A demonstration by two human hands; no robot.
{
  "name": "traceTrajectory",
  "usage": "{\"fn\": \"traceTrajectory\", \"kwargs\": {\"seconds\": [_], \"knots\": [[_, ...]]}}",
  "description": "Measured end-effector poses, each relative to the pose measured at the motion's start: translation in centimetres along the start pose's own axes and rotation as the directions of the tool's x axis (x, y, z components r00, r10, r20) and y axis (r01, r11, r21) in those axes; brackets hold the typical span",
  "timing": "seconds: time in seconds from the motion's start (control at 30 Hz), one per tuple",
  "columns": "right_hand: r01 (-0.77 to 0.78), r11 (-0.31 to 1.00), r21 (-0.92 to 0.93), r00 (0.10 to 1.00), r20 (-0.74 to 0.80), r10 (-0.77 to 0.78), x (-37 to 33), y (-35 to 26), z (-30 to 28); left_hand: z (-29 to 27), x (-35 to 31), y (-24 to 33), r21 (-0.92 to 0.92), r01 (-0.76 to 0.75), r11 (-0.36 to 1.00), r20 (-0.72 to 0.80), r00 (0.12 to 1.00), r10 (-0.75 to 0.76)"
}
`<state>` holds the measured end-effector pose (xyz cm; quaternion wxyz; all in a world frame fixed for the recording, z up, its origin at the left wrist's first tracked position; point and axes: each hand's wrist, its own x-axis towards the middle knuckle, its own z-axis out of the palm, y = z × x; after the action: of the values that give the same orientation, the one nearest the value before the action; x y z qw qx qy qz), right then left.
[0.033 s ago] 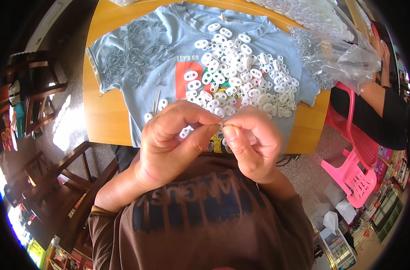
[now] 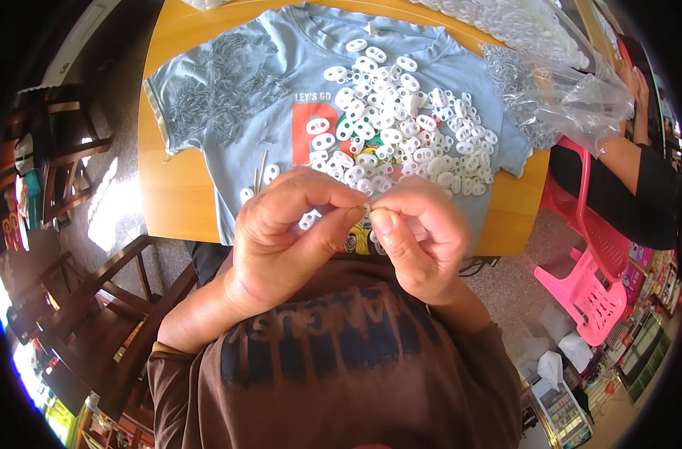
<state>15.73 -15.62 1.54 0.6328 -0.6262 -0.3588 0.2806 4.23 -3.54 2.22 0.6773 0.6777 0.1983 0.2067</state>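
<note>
White piece [image 2: 368, 212] | left hand [image 2: 296, 228], right hand [image 2: 419, 238] pinch it | tabletop edge [image 2: 167, 209] left of shirt [image 2: 240, 166]

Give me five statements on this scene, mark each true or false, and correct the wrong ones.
1. A light blue T-shirt lies on the table. True.
2. The left hand and right hand are far apart. False: their fingertips are close together.
3. White two-holed pieces are heaped on the T-shirt. True.
4. The plastic chair right of the table is green. False: it is pink.
5. Small greyish pieces are spread on the T-shirt's left side. True.
</note>
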Motion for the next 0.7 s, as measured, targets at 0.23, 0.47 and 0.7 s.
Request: {"fn": "traceTrajectory", "kwargs": {"seconds": [0.23,0.47,0.7], "knots": [[0.115,0.99,-0.084,0.993,-0.005,-0.116,-0.6,1.4,0.6,0.1,-1.3,-0.2,-0.028,0.089,0.996,-0.026,0.996,-0.09],[0.063,0.997,-0.048,0.998,-0.014,-0.064,-0.2,1.6,1.8,-0.5,-1.7,-0.7,-0.481,0.292,0.826,-0.004,0.942,-0.335],[0.016,0.991,-0.136,0.995,0.096,-0.003,1.4,0.5,1.8,-1.7,-1.8,-1.5,-0.516,0.33,0.79,-0.006,0.921,-0.388]]}}
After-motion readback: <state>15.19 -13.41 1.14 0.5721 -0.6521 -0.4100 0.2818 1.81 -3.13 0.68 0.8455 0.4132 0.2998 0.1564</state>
